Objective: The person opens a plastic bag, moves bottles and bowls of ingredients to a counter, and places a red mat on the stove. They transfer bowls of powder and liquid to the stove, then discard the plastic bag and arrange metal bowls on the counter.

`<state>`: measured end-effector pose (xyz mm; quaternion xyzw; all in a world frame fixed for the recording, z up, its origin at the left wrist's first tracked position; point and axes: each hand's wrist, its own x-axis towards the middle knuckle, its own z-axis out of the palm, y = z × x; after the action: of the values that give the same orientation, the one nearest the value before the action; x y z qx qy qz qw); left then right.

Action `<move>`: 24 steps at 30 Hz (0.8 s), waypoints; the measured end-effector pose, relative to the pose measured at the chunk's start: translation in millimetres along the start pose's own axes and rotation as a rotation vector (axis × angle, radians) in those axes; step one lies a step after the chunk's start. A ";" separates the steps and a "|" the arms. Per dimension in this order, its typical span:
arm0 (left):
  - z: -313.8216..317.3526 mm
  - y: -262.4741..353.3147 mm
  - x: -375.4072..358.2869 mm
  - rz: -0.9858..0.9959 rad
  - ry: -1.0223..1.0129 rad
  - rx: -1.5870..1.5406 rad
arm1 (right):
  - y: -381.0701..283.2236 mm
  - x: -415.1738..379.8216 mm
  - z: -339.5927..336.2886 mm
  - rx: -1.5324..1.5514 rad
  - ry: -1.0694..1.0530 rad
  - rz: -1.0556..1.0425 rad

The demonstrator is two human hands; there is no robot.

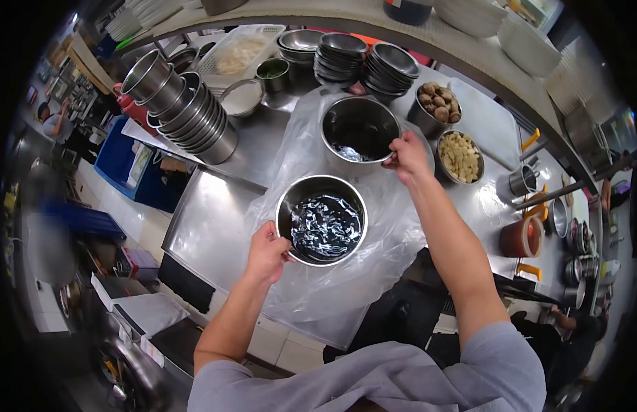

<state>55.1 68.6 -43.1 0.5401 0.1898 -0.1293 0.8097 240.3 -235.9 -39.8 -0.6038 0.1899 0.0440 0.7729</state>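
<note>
My left hand (269,253) is closed on the rim of a steel pot (283,213) at the near side of the counter. Dark, glossy liquid with rippled reflections fills part of that pot. Farther back, my right hand (406,156) pinches the right rim of a second steel pot (330,152), which also has something dark and shiny at its bottom. Both pots are over a crumpled clear plastic sheet (394,220) spread on the steel counter (219,226). The two pots are close together, one behind the other.
Stacked steel pots (195,123) lean at the left; stacked bowls (340,58) stand behind. At the right are a pot of brown mushrooms (438,103), a bowl of pale chunks (460,158), a white board (483,120) and a red tub (522,237). A shelf (318,20) overhangs the back.
</note>
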 end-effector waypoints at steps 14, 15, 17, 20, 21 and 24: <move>-22.4 92.8 -39.9 0.383 0.151 -0.112 | 31.0 -9.1 24.4 0.021 0.004 0.024; -39.3 98.6 -35.4 0.404 0.061 -0.069 | 25.8 -12.3 27.1 0.023 0.003 0.020; -56.3 102.4 -29.6 0.425 0.144 -0.026 | 11.3 -19.1 33.8 0.018 -0.014 0.057; -77.0 104.9 -16.4 0.446 0.189 -0.013 | -18.3 -39.8 46.7 0.025 -0.059 0.068; -79.4 104.8 -12.8 0.442 0.234 -0.001 | -26.8 -45.8 50.4 0.024 -0.059 0.063; -79.4 104.6 -5.4 0.449 0.352 -0.062 | -49.6 -60.3 59.6 0.052 -0.107 0.060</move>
<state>80.3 182.0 18.3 0.5577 0.2069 0.1548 0.7888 213.7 -182.8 38.4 -0.5744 0.1675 0.0944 0.7957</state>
